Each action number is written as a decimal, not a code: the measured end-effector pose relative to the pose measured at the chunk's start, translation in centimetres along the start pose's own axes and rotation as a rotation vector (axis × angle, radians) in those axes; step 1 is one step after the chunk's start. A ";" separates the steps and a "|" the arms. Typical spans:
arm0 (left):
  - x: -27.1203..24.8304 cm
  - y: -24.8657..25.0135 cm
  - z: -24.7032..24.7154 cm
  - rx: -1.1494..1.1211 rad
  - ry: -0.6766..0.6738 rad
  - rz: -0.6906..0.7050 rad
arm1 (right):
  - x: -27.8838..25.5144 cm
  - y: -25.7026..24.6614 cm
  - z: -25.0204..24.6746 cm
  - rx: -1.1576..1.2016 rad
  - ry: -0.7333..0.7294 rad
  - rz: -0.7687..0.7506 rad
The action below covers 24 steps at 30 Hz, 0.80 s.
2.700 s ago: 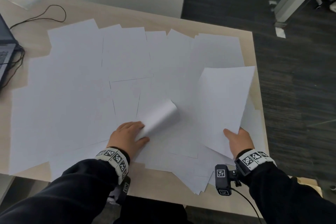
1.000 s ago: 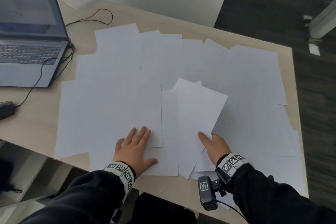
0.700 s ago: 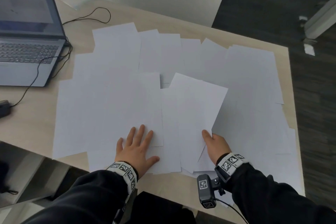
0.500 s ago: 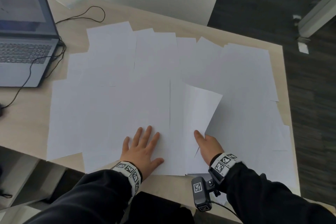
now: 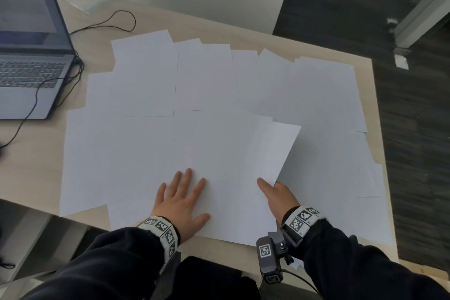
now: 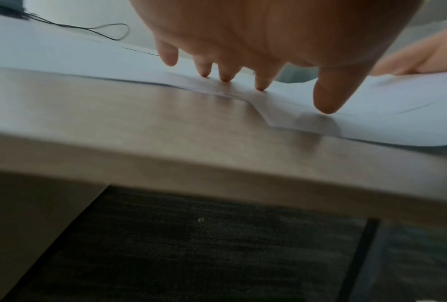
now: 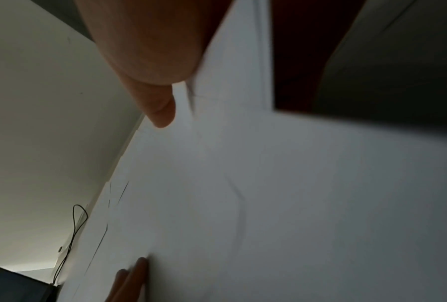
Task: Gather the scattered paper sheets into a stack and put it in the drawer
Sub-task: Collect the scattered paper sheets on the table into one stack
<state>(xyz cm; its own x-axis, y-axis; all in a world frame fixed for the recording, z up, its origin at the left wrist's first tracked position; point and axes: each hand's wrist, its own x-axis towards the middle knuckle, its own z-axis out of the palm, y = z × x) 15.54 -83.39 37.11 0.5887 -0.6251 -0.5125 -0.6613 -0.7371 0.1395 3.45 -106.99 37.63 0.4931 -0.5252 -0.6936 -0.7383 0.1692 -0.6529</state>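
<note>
The left hand (image 6: 256, 40) presses spread fingertips (image 6: 259, 85) onto overlapping paper sheets (image 6: 62, 59) near the table edge (image 6: 217, 163).

A light wooden table (image 5: 29, 165) is covered across most of its top by overlapping white paper sheets (image 5: 151, 143), with an open grey laptop (image 5: 26, 73) resting on the bare wood left of the sheets and a thin black cable (image 5: 109, 22) looping beyond the laptop's far right corner.
</note>
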 end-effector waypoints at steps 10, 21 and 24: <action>0.9 3.3 -2.4 -0.277 0.100 -0.027 | -1.9 -1.5 -2.9 0.070 0.063 -0.214; 5.5 4.8 -15.0 -1.492 0.259 0.039 | -6.5 -7.4 -8.3 0.118 0.130 -0.391; 4.8 5.7 -15.9 -1.546 0.428 0.076 | -5.9 -7.0 -9.4 0.185 0.191 -0.412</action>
<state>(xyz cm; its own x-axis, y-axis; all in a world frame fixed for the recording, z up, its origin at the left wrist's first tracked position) 21.99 -94.63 48.91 0.8341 -0.4975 -0.2384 0.2315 -0.0766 0.9698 1.39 -112.92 49.18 0.6212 -0.7201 -0.3092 -0.3965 0.0516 -0.9166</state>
